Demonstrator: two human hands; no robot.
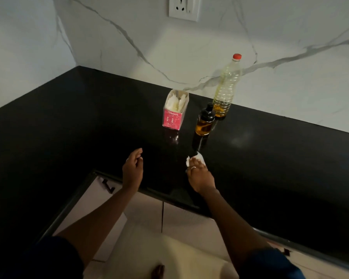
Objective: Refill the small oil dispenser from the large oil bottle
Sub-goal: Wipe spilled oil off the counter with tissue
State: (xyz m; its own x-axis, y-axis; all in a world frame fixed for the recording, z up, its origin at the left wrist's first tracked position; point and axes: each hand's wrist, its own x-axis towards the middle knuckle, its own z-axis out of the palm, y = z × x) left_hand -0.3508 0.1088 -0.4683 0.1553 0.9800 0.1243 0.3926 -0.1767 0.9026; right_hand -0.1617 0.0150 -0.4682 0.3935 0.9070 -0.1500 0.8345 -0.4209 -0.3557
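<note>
While your right hand (198,175) clutches one tissue wad (197,159) against the black counter (69,127), your left hand (133,170) is loosely curled and holds nothing. Count: one oil dispenser (205,121), one large oil bottle (227,87), one tissue box (174,110). The dispenser stands at 12 o'clock from your right hand, long axis vertical, black cap up. The bottle is just beside it at 1 o'clock, upright, red cap on. The box is at 9 o'clock.

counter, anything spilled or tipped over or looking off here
Nothing is tipped: the large oil bottle and small dispenser stand upright and capped. No clear spill shows on the counter, only a faint pale patch right of the dispenser, possibly glare. The right hand holds a crumpled tissue to the counter.
</note>
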